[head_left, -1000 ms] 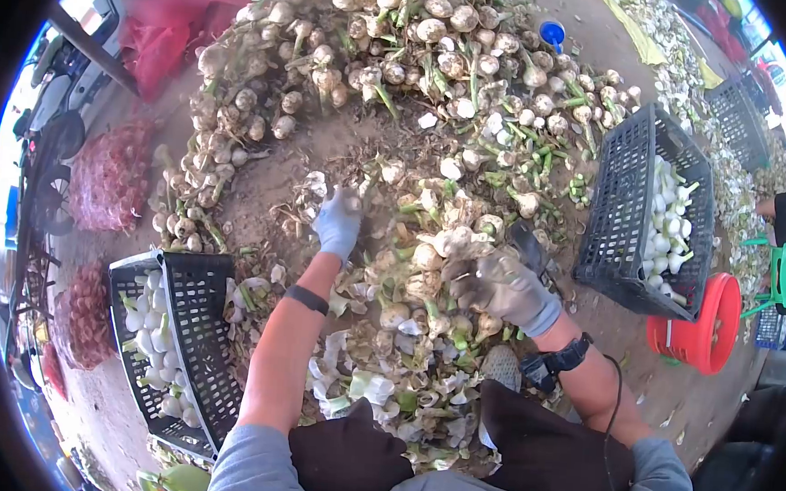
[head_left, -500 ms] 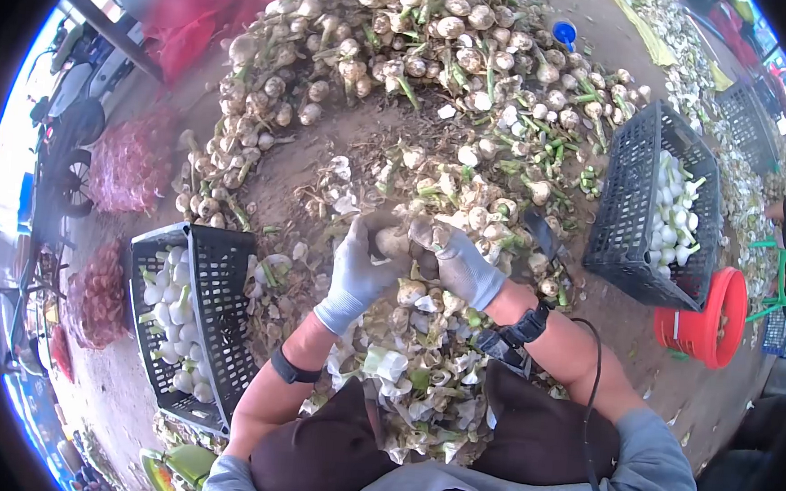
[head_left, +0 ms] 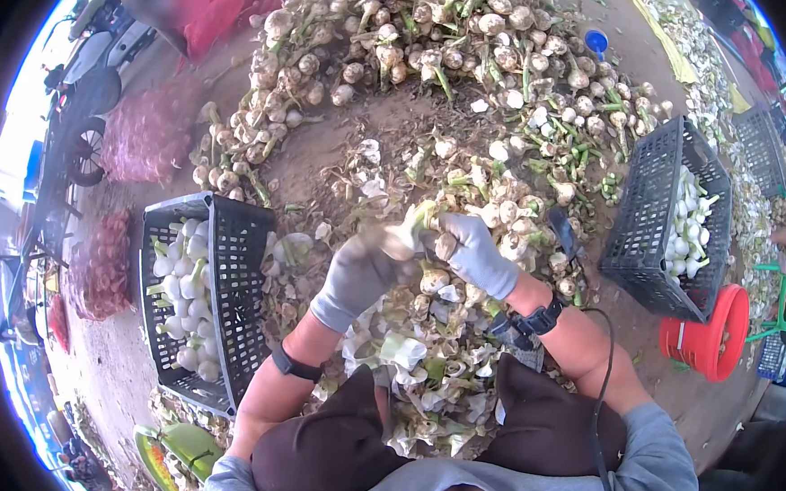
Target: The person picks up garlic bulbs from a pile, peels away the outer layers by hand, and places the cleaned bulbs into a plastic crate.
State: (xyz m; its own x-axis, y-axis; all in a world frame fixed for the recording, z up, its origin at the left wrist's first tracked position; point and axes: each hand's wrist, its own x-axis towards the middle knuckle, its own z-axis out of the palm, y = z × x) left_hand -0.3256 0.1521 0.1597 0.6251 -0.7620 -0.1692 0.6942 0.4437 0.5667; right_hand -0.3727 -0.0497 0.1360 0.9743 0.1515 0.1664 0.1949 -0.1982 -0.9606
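Observation:
Both hands wear pale, dirt-stained gloves and meet over the peelings in front of me. My left hand (head_left: 355,277), slightly blurred, is closed around a garlic bulb (head_left: 399,242) with a pale green stem part pointing away from me. My right hand (head_left: 475,254) has its fingers bent in against the bulb's right side, gripping its skin or stem; the fingertips are partly hidden. Under the hands, loose garlic skins (head_left: 409,354) cover the ground between my knees. Unpeeled, soiled garlic bulbs (head_left: 433,279) lie close by the right wrist.
A large heap of soiled garlic (head_left: 396,52) spreads ahead. Black crates of cleaned white garlic stand left (head_left: 237,299) and right (head_left: 637,224). A red bucket (head_left: 721,333) stands beside the right crate. A dark flat object (head_left: 563,233) lies right of my hands. A cable (head_left: 601,411) runs along my right arm.
The camera view has shifted. My hands have come closer together, and the bulb has tipped so that its stem side points away. The right fingers have moved onto the bulb's side.

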